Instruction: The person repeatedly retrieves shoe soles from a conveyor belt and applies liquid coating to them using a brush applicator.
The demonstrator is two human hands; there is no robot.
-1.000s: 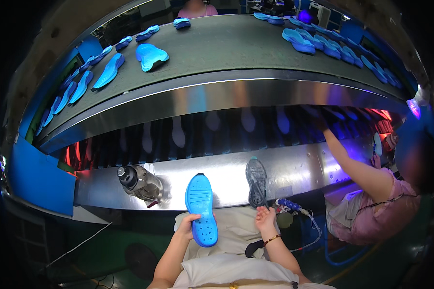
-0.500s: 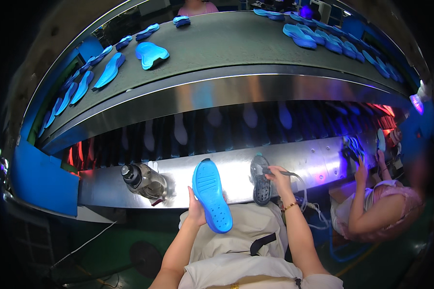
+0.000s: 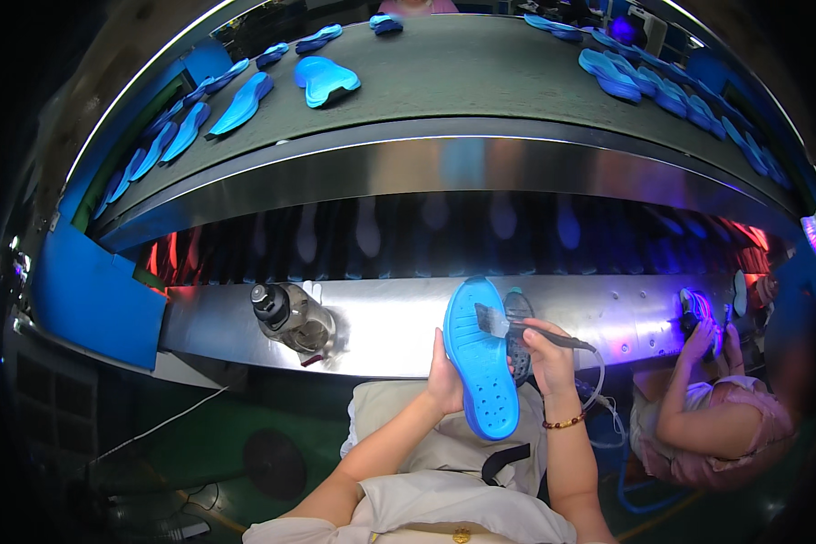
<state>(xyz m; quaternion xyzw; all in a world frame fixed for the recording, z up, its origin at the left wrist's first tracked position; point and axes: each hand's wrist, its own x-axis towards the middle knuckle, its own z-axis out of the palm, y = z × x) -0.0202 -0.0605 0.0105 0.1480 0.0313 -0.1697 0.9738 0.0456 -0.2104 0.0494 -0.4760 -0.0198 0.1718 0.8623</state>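
Sole, bright blue moulded foam with small holes (image 3: 480,363), held upright and slightly tilted over the lap at the near edge of the polished steel ledge (image 3: 381,322). Left hand (image 3: 444,381) closed around its left edge. Right hand (image 3: 546,355) closed on a dark-handled brush (image 3: 526,331), bristles touching the sole's upper part. Dark grey sole (image 3: 519,337) lies just behind. Clear dark-capped bottle (image 3: 290,317) stands to the left. Grey conveyor belt (image 3: 453,72) beyond carries more blue soles (image 3: 236,104). Another person's hands (image 3: 712,340) work at right.

Blue sole (image 3: 480,358) hides most of the left hand (image 3: 444,381) and part of the dark sole (image 3: 518,335) behind it.
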